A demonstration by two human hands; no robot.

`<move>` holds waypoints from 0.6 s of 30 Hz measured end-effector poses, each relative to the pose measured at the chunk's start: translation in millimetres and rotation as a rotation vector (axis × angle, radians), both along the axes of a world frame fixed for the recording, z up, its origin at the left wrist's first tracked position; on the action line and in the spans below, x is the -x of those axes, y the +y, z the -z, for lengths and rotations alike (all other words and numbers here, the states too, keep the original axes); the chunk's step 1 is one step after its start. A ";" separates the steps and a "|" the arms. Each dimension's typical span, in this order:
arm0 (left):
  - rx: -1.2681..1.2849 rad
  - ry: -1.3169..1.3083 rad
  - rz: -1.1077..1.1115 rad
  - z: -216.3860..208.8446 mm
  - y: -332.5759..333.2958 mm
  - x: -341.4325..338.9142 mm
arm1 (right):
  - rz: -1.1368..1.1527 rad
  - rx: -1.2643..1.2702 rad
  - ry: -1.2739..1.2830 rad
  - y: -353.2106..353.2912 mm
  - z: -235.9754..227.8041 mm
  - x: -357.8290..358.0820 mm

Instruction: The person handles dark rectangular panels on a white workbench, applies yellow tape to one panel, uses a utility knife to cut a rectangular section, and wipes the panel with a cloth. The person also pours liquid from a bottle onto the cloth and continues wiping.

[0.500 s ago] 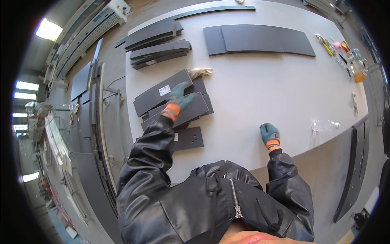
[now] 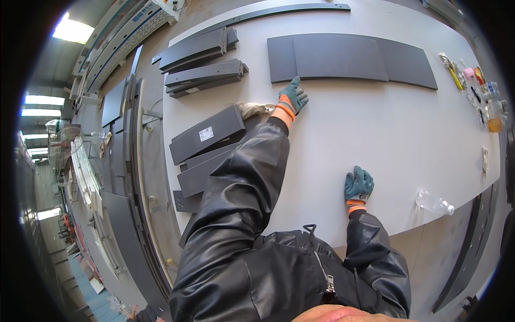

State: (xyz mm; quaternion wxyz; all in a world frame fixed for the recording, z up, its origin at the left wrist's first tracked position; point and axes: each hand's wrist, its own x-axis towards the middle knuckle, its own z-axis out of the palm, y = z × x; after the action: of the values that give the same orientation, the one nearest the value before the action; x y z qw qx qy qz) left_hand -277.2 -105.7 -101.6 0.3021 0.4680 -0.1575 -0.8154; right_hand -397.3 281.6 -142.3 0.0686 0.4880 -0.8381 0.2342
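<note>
White table = landmark. Grey floor visible past its near-right edge. Long rack with a pale rail runs just left of it. White machine, blue stripe, off its far-left corner. Bright window strips well left of it; larger bright panel, window or lamp unclear, beyond machine.

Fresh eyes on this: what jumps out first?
Probably the big white table, with wide dark grey boards toward its far side and stacks of narrower boards along its left. Next, the green gloves with orange cuffs: the left hand at the near edge of the wide boards, contact unclear, the right hand nearer the body. A clear bottle lies at the near right.
</note>
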 end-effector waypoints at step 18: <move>-0.140 0.151 -0.383 91.4 -50.4 93.7 | -0.048 -0.023 -0.042 -3.2 -7.3 -0.1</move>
State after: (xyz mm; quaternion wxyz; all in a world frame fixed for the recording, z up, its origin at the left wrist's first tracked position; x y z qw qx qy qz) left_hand -370.9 -156.1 -193.0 0.4293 0.4467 0.0142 -0.7848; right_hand -397.2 278.4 -135.0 0.0398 0.5035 -0.8301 0.2364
